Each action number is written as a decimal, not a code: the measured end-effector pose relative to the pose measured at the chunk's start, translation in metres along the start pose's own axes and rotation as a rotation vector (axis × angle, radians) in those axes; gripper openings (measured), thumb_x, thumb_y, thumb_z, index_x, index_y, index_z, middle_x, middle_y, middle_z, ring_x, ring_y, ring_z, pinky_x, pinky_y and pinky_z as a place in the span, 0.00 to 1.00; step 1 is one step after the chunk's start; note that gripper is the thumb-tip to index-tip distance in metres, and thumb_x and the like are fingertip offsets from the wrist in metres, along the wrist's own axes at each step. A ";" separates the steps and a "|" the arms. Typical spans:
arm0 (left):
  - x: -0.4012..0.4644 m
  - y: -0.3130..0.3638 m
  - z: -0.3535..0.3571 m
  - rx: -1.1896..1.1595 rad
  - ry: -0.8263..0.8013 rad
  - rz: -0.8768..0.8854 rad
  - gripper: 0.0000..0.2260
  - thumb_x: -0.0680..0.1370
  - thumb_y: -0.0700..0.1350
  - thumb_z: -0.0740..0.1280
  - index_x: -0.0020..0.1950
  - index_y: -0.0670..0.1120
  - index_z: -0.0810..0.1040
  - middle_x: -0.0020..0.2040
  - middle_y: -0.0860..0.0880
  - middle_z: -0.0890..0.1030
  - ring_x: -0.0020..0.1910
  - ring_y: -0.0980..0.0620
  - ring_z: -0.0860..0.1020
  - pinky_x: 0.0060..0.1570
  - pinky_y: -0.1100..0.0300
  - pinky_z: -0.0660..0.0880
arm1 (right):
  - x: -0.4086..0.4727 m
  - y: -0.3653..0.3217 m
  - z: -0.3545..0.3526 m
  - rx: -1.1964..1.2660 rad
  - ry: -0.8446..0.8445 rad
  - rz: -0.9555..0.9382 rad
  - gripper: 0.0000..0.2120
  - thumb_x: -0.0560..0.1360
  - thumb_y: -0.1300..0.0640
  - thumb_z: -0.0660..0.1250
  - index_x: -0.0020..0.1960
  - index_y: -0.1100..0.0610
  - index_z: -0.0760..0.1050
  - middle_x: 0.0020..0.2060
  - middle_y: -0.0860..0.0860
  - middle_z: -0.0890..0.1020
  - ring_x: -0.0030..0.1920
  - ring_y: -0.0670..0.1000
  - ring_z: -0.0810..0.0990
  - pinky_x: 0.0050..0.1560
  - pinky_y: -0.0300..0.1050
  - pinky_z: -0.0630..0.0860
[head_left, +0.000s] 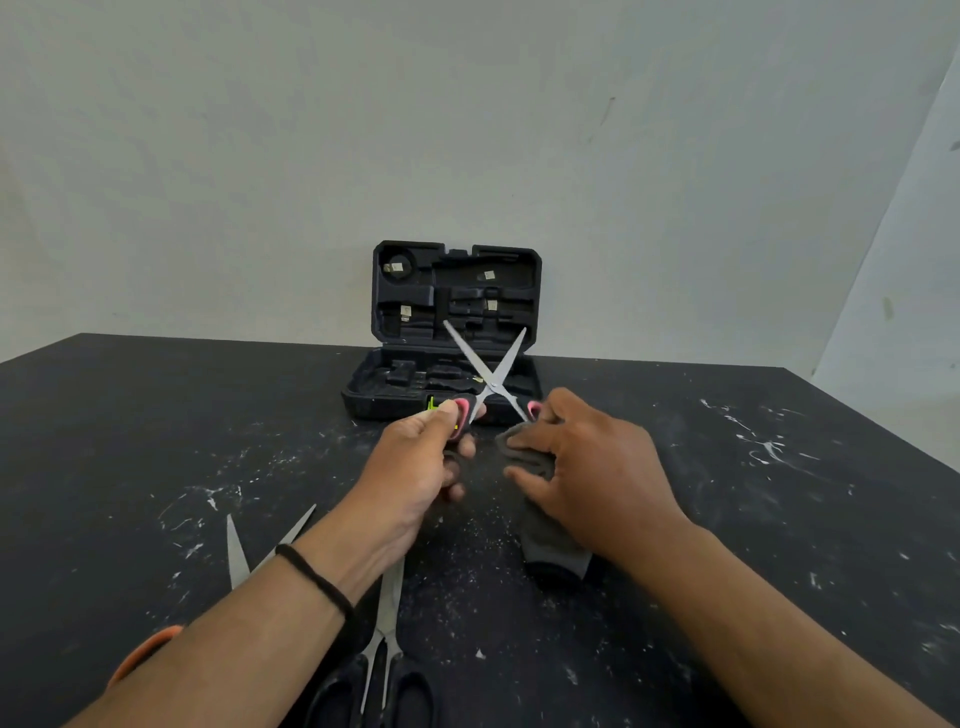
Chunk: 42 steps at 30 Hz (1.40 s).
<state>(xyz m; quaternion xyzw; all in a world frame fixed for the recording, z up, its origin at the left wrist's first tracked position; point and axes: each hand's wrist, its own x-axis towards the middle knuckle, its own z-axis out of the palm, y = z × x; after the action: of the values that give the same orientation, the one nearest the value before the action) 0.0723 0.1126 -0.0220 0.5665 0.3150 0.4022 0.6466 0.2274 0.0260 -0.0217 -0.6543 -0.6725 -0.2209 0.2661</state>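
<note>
the pink-handled scissors (493, 384) are held up above the table, just in front of the open tool case, blades spread wide into an x with the tips pointing up and away from the person; the pivot screw sits at the crossing; the left hand (415, 467) grips one pink and black handle, fingers curled round it and the thumb lying on top; the other handle shows as a pink sliver just above the right hand (587, 467), and whether that hand holds it too cannot be told; the right hand holds a grey cloth (524, 452), fingers curled over the bunched upper part, which touches the lower end of one blade near that handle; the rest of the cloth hangs down below the palm toward the table; a black band (317, 577) circles the left wrist.

behind the blades stands a black moulded tool case (457, 291), lid upright against the pale wall (467, 130), its shaped recesses showing; it rests on a black table (779, 519) streaked with white scuffs and specks; near the person, under the left forearm, lie black-handled scissors (384, 639), closed, tips pointing away; to their left lie orange-handled scissors (238, 556), blades apart, the handle partly hidden by the arm.
</note>
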 end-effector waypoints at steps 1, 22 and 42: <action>0.000 0.002 -0.002 0.012 -0.006 -0.007 0.13 0.86 0.49 0.59 0.58 0.46 0.81 0.33 0.51 0.77 0.24 0.58 0.66 0.25 0.63 0.70 | 0.001 0.004 -0.001 -0.030 0.010 0.036 0.11 0.72 0.43 0.75 0.52 0.45 0.85 0.44 0.43 0.74 0.35 0.46 0.77 0.32 0.41 0.74; -0.009 0.002 0.013 -0.405 0.018 -0.296 0.14 0.83 0.54 0.63 0.59 0.46 0.80 0.30 0.51 0.73 0.23 0.57 0.67 0.25 0.60 0.77 | -0.002 0.013 0.008 0.228 0.335 0.113 0.12 0.77 0.55 0.72 0.60 0.53 0.84 0.42 0.47 0.77 0.37 0.47 0.76 0.36 0.46 0.77; -0.020 0.010 0.022 -0.447 0.051 -0.255 0.09 0.83 0.51 0.65 0.48 0.47 0.77 0.26 0.52 0.69 0.19 0.59 0.65 0.22 0.62 0.76 | -0.004 0.007 0.020 0.273 0.261 0.206 0.11 0.78 0.53 0.71 0.60 0.52 0.82 0.47 0.46 0.81 0.45 0.47 0.80 0.48 0.50 0.80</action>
<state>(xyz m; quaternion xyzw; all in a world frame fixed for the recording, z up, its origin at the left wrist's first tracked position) 0.0807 0.0850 -0.0099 0.3549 0.3034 0.3912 0.7931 0.2330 0.0355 -0.0398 -0.6435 -0.5855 -0.1822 0.4580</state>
